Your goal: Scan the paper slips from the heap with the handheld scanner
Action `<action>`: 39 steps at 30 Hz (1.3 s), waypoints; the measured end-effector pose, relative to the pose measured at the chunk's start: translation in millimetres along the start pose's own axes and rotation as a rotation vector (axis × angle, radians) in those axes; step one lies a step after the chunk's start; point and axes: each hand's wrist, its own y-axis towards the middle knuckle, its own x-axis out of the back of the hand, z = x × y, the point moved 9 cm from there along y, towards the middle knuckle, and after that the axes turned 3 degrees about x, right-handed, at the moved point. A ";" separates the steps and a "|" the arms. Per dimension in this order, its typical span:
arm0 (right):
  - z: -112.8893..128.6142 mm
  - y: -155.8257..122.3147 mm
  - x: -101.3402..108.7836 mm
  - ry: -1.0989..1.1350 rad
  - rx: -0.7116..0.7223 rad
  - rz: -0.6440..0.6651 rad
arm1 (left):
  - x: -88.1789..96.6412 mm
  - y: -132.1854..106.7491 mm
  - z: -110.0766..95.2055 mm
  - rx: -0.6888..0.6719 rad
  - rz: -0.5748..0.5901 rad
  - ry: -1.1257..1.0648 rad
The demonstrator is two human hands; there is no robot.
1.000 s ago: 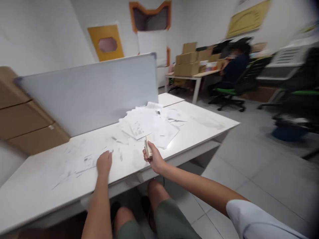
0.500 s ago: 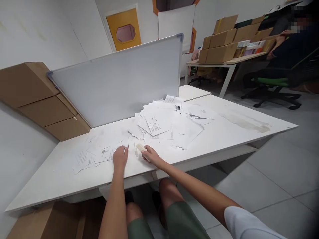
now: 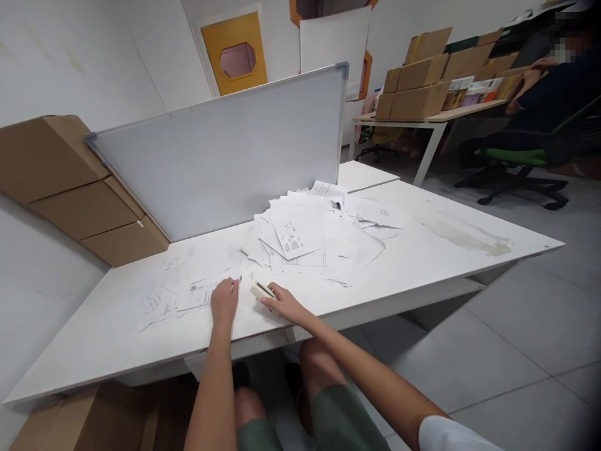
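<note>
My left hand point(image 3: 224, 299) is low over the white desk point(image 3: 300, 297), its fingers closed at the right end of a printed sheet of paper point(image 3: 196, 297). A tiny dark bit shows by its fingertips, too small to name. Just to the right, my right hand point(image 3: 284, 304) grips a cream stapler point(image 3: 261, 290), its front end pointing left toward my left hand. A small gap separates the stapler from the left fingers. Behind both hands spreads a heap of loose printed papers point(image 3: 300, 235). More printed sheets point(image 3: 157, 304) lie flat at the left.
A whiteboard point(image 3: 220, 156) stands along the desk's back edge. Stacked cardboard boxes point(image 3: 89, 200) rise at the left, and another box point(image 3: 61, 413) is below the desk. At the right rear, a person sits by a table point(image 3: 451, 114) with boxes point(image 3: 416, 94). A stain point(image 3: 469, 238) marks the desk's right end.
My right hand has turned the stapler, so a dark slot along its side now shows. It has shifted slightly left. My left hand stays nearly in place.
</note>
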 end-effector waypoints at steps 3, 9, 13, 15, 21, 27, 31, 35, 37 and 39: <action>-0.1 1.7 -1.1 -0.029 0.014 0.002 | 0.5 0.3 1.6 0.004 0.006 0.009; 11.9 6.5 2.4 -0.098 0.062 -0.048 | 7.9 5.4 0.0 -0.009 -0.005 0.006; 21.8 11.8 5.6 -0.161 0.078 -0.047 | 8.5 14.8 1.6 -0.020 0.022 -0.001; 21.1 14.6 6.3 -0.202 0.055 -0.032 | 5.4 20.1 7.4 0.014 0.053 0.005; 19.2 13.6 7.4 -0.256 0.022 -0.022 | 4.9 21.8 13.1 0.112 0.134 0.059; 24.3 13.6 9.5 -0.320 0.020 -0.004 | 13.0 25.8 12.6 0.163 0.129 0.080; 20.4 20.4 9.2 -0.367 0.003 0.017 | 6.3 37.3 22.9 0.138 0.078 0.070; 20.3 21.4 9.3 -0.401 -0.026 0.044 | 6.6 41.7 31.8 0.160 -0.004 0.054; 22.9 19.6 9.7 -0.407 -0.029 0.052 | 7.6 39.6 32.2 0.200 0.019 0.066; 24.7 17.9 9.9 -0.404 -0.035 0.055 | 11.3 36.0 29.5 0.234 0.045 0.078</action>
